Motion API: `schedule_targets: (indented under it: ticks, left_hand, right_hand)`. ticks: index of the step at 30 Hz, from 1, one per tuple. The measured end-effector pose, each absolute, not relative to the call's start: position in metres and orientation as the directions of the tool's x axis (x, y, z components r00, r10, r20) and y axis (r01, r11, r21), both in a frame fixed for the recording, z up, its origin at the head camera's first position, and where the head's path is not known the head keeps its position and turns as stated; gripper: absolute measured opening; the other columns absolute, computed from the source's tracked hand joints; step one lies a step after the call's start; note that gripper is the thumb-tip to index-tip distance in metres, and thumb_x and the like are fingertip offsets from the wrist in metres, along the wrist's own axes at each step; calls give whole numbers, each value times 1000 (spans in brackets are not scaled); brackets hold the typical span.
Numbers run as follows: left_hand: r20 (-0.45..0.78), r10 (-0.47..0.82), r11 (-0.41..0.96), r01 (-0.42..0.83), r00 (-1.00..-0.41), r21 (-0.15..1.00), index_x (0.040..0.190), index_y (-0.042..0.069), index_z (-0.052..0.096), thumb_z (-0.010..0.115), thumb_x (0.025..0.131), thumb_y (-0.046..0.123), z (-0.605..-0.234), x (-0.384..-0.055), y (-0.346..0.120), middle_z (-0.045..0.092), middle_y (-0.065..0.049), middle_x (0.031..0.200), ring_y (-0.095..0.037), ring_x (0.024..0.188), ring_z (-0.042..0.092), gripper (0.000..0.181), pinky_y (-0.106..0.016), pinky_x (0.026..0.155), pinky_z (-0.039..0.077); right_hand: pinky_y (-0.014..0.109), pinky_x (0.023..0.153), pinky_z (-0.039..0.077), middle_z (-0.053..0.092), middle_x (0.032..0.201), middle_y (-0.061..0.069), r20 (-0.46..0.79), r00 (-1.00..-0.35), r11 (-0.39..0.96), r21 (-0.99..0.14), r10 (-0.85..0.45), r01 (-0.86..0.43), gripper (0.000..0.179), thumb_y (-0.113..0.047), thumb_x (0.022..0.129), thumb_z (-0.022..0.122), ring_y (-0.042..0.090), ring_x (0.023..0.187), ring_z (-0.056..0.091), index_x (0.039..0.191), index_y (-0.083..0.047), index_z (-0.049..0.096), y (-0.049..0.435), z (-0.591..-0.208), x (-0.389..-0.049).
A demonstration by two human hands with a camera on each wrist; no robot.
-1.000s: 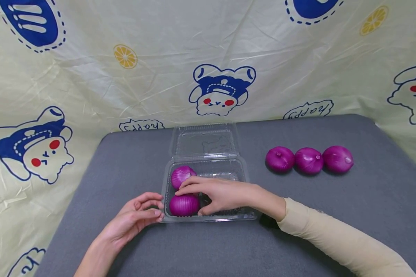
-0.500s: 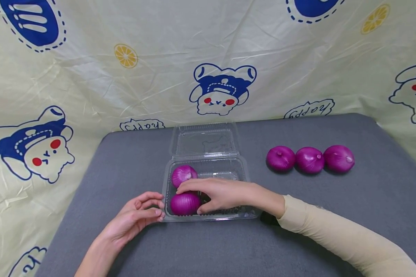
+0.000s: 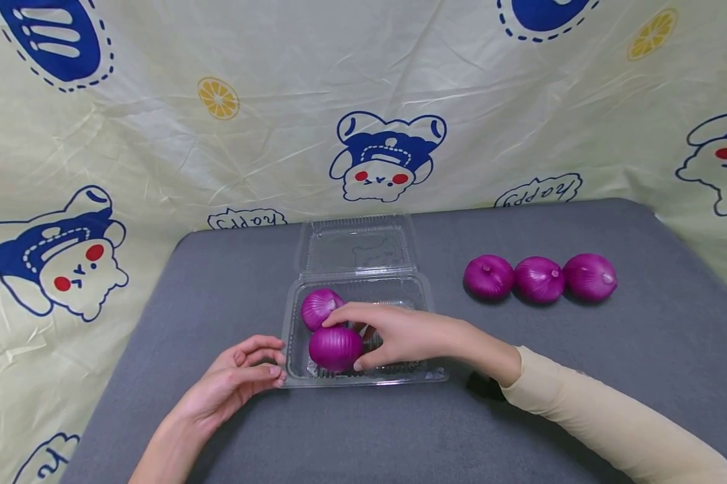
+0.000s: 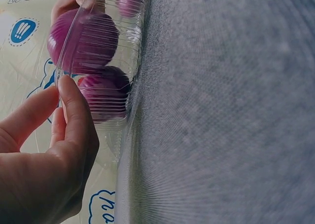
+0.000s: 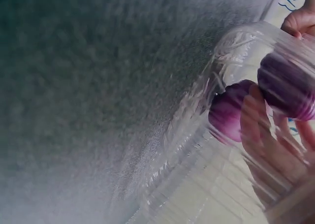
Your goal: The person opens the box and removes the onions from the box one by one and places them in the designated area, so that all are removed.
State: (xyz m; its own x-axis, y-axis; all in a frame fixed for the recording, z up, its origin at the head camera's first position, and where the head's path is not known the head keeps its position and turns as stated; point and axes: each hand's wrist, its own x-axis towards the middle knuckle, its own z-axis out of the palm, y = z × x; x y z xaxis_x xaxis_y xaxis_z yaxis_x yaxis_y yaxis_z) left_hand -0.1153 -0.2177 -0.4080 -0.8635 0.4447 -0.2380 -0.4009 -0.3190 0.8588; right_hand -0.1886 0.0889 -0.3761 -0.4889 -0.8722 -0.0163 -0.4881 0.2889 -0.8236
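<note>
My right hand (image 3: 408,329) grips a red onion (image 3: 335,349) between thumb and fingers, over the near left part of a clear plastic clamshell container (image 3: 363,382). In the left wrist view this held onion (image 4: 82,42) sits higher than a second red onion (image 4: 104,93), which lies on the container's floor. That second onion (image 3: 319,308) is just behind the held one in the head view. Thumb and forefinger of my left hand (image 3: 236,376) pinch the container's left rim. Through the ribbed wall, the right wrist view shows the right fingers (image 5: 253,120) beside the held onion.
Three more red onions (image 3: 540,279) stand in a row on the grey table (image 3: 218,289), right of the container. The container's lid (image 3: 357,245) is folded back toward the printed curtain (image 3: 267,154). A small dark object (image 3: 484,386) shows below the right wrist.
My right hand has raised the near onion off the container floor and moved it slightly right and away. The left hand stays at the rim. The three outside onions have not moved.
</note>
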Motion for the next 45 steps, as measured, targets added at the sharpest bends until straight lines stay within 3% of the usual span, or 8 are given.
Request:
schedule_targets:
  ticks: [10,18,24,33,45]
  left_hand:
    - [-236,442,-316,-396,-865,862,120,0,56,58,89,-13,-407,-115,-218,61,-10,102,-19,86,65,34,-32,83,56]
    - [-251,437,-315,-408,-864,857,120,-1,55,59,89,-13,-405,-113,-220,61,-10,103,-19,86,65,34,-32,83,56]
    - [-253,440,-317,-412,-862,854,121,0,55,59,89,-13,-407,-113,-221,61,-10,103,-19,87,64,35,-32,84,56]
    - [-235,458,-320,-405,-858,856,121,0,56,58,89,-13,-408,-114,-220,61,-9,102,-18,87,64,34,-31,83,56]
    - [-205,473,-343,-394,-857,853,119,0,56,56,91,-14,-407,-114,-218,62,-9,102,-18,86,65,32,-32,82,56]
  right_hand:
    - [38,89,55,53,131,-8,66,-586,272,-840,-807,-469,63,-23,80,83,14,113,54,135,-25,52,106,-369,-182]
    - [41,88,55,52,130,-14,85,-645,286,-847,-759,-448,63,-31,80,83,12,112,54,135,-32,53,122,-367,-175]
    - [47,87,55,54,128,-12,127,-692,287,-846,-711,-450,63,-30,79,84,14,113,54,134,-33,54,137,-365,-171]
    - [38,89,55,53,131,-7,141,-777,314,-859,-614,-404,64,-26,79,85,18,110,60,134,-31,54,163,-364,-165]
    - [34,89,55,51,132,-6,245,-820,319,-834,-517,-450,68,-15,77,86,18,112,58,136,-26,54,195,-362,-160]
